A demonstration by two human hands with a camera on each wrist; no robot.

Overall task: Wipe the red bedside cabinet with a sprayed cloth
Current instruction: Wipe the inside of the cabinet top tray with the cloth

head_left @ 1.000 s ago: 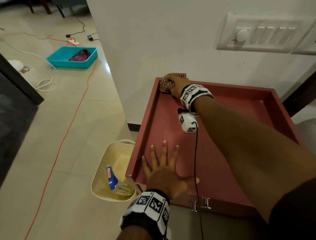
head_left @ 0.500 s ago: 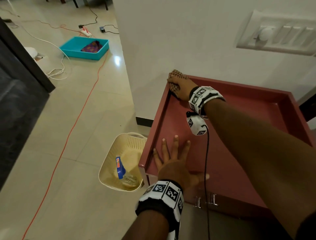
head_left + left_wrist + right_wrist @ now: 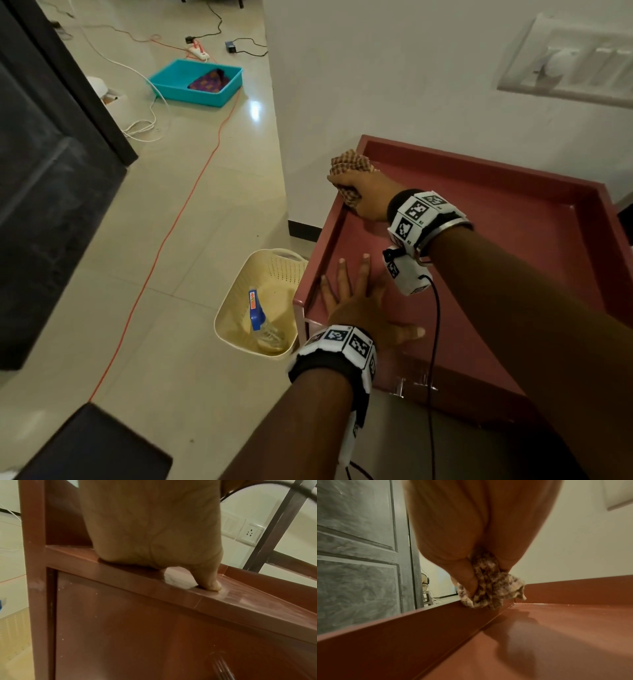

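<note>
The red bedside cabinet [image 3: 507,246] has a raised rim round its top and stands against the white wall. My right hand [image 3: 363,192] grips a bunched brown checked cloth [image 3: 349,164] and holds it on the left rim near the back corner. In the right wrist view the cloth [image 3: 489,588] bulges out between thumb and fingers onto the rim [image 3: 402,628]. My left hand [image 3: 356,301] lies flat on the front left of the top, fingers spread. From the left wrist camera, the palm [image 3: 150,527] rests on the front edge [image 3: 171,595], thumb down.
A cream perforated basket [image 3: 270,274] sits on the floor left of the cabinet with a blue-topped spray bottle [image 3: 258,315] inside. A teal tray [image 3: 195,82], cables and an orange cord [image 3: 191,192] lie on the tiles. A dark door [image 3: 51,171] stands left.
My right hand has drawn the cloth from the back left corner a little forward along the left rim. The left hand stays flat in place. The head view has shifted left.
</note>
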